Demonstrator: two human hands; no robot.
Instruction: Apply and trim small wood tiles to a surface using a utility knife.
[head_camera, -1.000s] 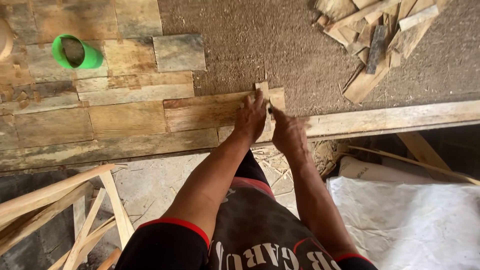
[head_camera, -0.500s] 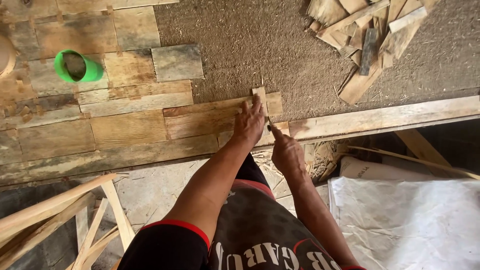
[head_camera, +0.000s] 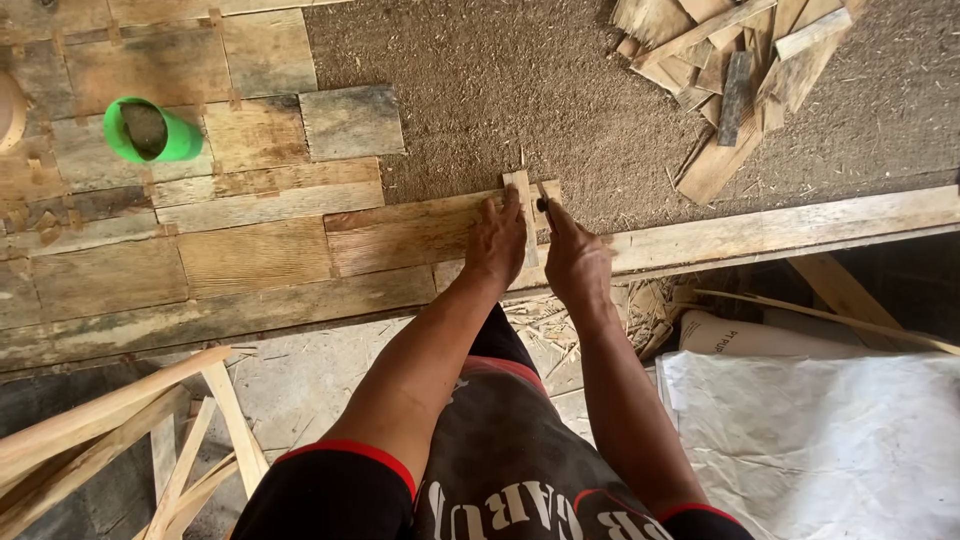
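Narrow wooden strip (head_camera: 522, 205): standing across the end of a wide plank (head_camera: 400, 232), at the edge of the laid patchwork of boards (head_camera: 150, 250), against rough particle board (head_camera: 520, 90). Far left, green cup (head_camera: 150, 132), lying on the boards. Left hand (head_camera: 497, 240): flat, fingers pressed on strip and plank. Right hand (head_camera: 573, 258): closed, pinching a small dark object (head_camera: 542, 205) just beside the strip. Long batten (head_camera: 780, 225) running right. Scrap-wood pile (head_camera: 730, 70), upper right. White sacking (head_camera: 820, 430), lower right.
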